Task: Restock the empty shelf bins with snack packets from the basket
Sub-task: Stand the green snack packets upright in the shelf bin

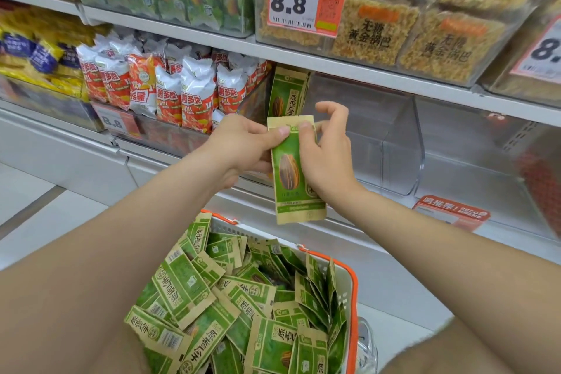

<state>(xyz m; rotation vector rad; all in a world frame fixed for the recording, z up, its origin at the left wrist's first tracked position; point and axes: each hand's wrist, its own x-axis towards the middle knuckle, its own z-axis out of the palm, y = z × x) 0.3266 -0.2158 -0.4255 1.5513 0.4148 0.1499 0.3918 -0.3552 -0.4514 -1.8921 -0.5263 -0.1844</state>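
A sunflower-seed packet (293,167), pinched by left hand (243,146) and right hand (329,158) above the basket (352,282), is probably to be stood next in the twelve-o'clock bin (394,143).

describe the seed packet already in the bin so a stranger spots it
Find the big row of red-and-white snack bags at left. Right of them is a clear bin, and at its left end stands one green-and-tan seed packet. Unlike the held packet and those in the basket, it stands alone inside the bin.
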